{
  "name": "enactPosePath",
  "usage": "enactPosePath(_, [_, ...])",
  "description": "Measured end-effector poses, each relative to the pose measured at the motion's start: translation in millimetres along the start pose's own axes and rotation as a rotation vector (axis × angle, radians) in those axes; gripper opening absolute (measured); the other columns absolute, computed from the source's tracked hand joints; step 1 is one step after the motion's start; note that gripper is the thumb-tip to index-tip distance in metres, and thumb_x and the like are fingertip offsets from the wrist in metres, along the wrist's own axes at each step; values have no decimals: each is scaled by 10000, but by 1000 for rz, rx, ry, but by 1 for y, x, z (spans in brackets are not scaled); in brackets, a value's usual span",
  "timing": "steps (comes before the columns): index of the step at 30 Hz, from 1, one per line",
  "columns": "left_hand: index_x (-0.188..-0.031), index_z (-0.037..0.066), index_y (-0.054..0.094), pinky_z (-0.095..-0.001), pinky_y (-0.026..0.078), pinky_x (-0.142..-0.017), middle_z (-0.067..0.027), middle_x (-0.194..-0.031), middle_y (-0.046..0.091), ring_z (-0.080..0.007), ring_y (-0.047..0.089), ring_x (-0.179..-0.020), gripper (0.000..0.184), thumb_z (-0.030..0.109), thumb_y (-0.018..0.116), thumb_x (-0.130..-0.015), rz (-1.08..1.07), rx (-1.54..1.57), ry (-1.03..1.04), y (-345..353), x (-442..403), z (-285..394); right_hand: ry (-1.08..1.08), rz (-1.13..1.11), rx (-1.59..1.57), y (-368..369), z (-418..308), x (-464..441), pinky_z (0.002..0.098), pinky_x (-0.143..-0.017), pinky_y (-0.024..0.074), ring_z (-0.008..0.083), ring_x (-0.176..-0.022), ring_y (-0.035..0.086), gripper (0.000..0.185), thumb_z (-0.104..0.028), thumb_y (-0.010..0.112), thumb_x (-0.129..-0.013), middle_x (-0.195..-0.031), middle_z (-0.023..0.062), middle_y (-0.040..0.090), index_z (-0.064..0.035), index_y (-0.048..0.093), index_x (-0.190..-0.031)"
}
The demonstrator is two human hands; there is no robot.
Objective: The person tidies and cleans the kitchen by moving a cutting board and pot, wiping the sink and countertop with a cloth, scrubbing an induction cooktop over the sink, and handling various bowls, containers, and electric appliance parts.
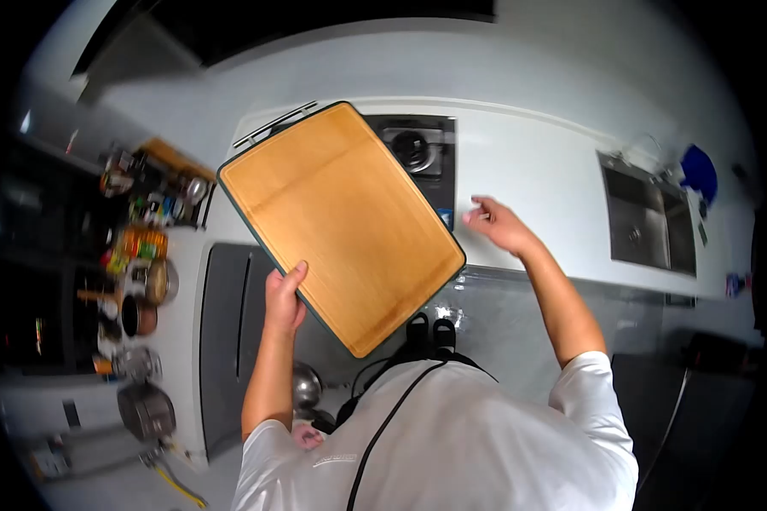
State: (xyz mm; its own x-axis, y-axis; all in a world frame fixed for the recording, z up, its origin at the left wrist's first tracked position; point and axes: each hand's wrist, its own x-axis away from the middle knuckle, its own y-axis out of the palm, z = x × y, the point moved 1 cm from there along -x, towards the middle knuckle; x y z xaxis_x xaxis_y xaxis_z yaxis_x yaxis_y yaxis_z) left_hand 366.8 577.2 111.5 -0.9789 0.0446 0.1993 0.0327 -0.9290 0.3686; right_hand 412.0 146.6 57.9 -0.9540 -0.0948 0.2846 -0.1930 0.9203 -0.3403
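Note:
My left hand [285, 298] is closed on the lower left edge of a large wooden cutting board [341, 221], its thumb lying on the board's face. The board has a dark green rim and a groove around its edge. It is held tilted in the air, in front of the counter and partly over the stove. A metal bar handle [274, 125] shows at its far end. My right hand [496, 226] is off the board, to its right by the counter's front edge. Its fingers are partly bent and apart, with nothing visible in them.
A black gas stove [413, 153] is partly hidden behind the board. On the right, a steel sink [648, 221] is set into the white counter [528, 162]. Pots, bottles and a brown saucepan [139, 315] crowd the left counter. A metal bowl [305, 386] is low beside me.

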Motion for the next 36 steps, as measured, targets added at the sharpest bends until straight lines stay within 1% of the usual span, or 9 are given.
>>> enactPosePath(3, [-1224,-57,616,-337,518,-922,-127,-1178,689,-197,662,-1056,312,116,637,-965,-210,-146,-41,43,-33,-6,-27,221,-223,-43,-4,3,348,-985,459,221,-1123,578,755,-390,660,-961,-1239,126,615,27,356,-1513])
enactPosePath(7, [-1150,-15,666,-300,513,-869,-66,-1088,705,-131,645,-984,241,133,660,-959,-549,-303,-125,113,-67,-23,84,261,-484,-86,-5,16,371,-1028,436,238,-1206,553,786,-416,664,-962,-1344,166,579,32,333,-1517])
enactPosePath(8, [-1140,-12,670,-295,509,-863,-56,-1075,704,-121,637,-976,237,138,667,-957,-613,-376,-122,133,-73,-29,66,191,-580,-95,10,21,421,-1140,348,318,-1369,454,812,-435,692,-933,-1426,254,501,80,357,-1463])
enactPosePath(9, [-1130,-8,673,-289,505,-856,-45,-1062,704,-111,630,-968,232,144,675,-955,-670,-456,-117,153,-78,-32,125,334,-518,-106,21,36,426,-1130,360,298,-1330,494,692,-358,684,-952,-1388,231,540,76,406,-1414])
enactPosePath(14, [-1163,-26,660,-282,499,-853,-28,-1074,708,-90,613,-951,303,186,706,-951,-892,-733,-73,244,-86,-59,137,418,-722,-161,85,106,405,-1046,458,238,-1198,594,452,-202,616,-998,-1318,135,602,3,453,-1366])
enactPosePath(18, [-1206,-35,635,-293,492,-913,-60,-1126,704,-112,613,-1031,349,191,713,-952,-885,-880,-124,315,-99,-90,-42,421,-714,-230,101,138,386,-1058,452,218,-1229,570,449,-118,613,-996,-1313,119,599,1,415,-1382])
enactPosePath(24, [-1239,-53,614,-341,468,-1003,-100,-1213,682,-184,617,-1124,409,210,714,-942,-751,-863,136,413,-114,-116,-269,464,-459,-353,123,102,367,-1071,443,228,-1255,555,489,-135,650,-979,-1345,163,579,36,407,-1368])
enactPosePath(31, [-1281,-69,574,-332,456,-1016,-122,-1229,678,-194,615,-1146,418,150,689,-945,-621,-909,269,511,-174,-103,-290,424,-287,-476,69,45,379,-1076,437,245,-1267,555,525,-203,676,-972,-1344,173,584,49,417,-1353])
enactPosePath(36, [-1268,-63,582,-341,479,-983,-152,-1216,692,-227,642,-1134,433,183,709,-935,-598,-916,393,573,-248,-116,-333,571,-187,-550,62,9,373,-1020,464,248,-1191,599,496,-249,692,-957,-1257,183,629,66,484,-1279])
